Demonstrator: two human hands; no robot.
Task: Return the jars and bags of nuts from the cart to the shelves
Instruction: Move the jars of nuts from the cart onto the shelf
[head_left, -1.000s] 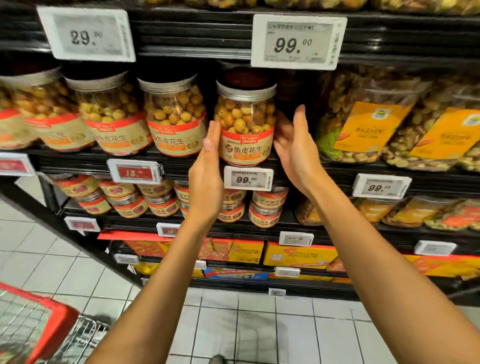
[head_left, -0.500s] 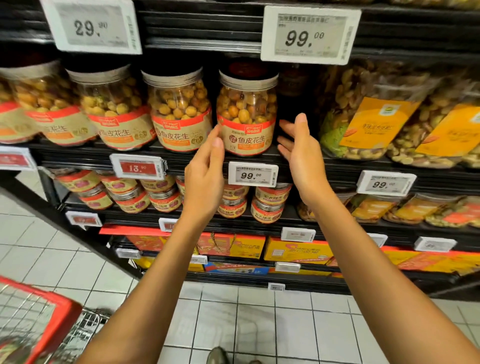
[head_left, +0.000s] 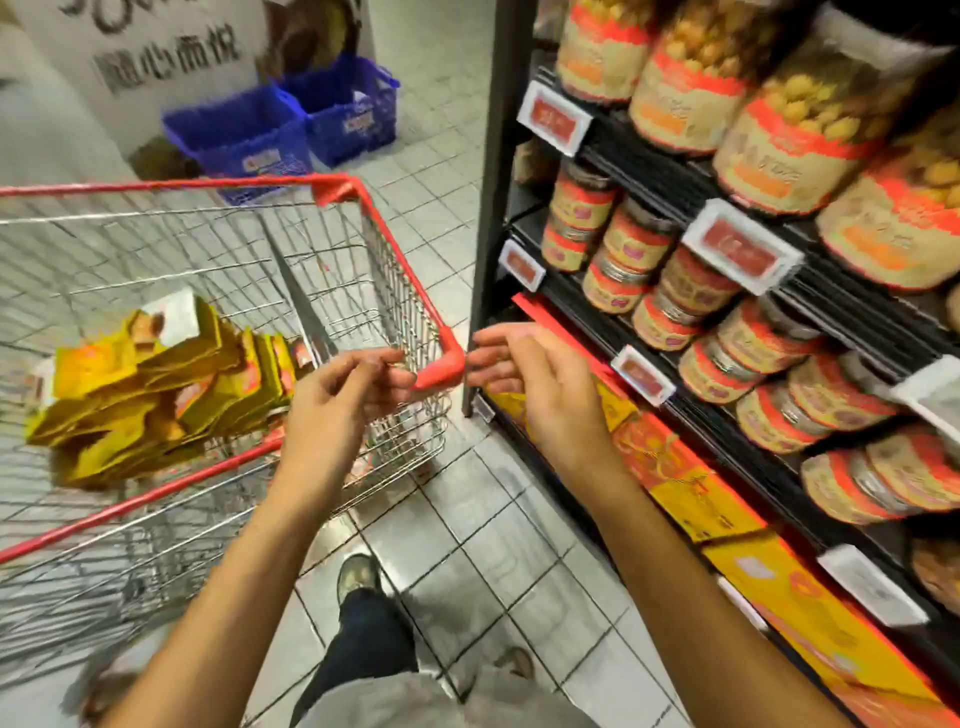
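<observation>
A wire cart with a red rim (head_left: 387, 244) stands on the left. Several yellow bags of nuts (head_left: 150, 384) lie heaped in its basket. My left hand (head_left: 343, 402) hovers over the cart's near right corner, fingers loosely curled and holding nothing. My right hand (head_left: 535, 379) is just right of that corner, in front of the shelves, fingers spread and empty. Large jars of coated peanuts (head_left: 800, 130) line an upper shelf on the right. Smaller red-labelled jars (head_left: 691, 291) fill the shelf below.
Black shelf rails carry white and red price tags (head_left: 743, 247). Yellow and orange boxes (head_left: 691, 488) fill the bottom shelf. Two blue shopping baskets (head_left: 280, 124) sit on the tiled floor beyond the cart, by a white wall. My shoe (head_left: 358, 574) is on the floor tiles.
My view swung from the shelf front down and left to the cart. Both hands left the peanut jar on the shelf and dropped to the cart's corner, empty.
</observation>
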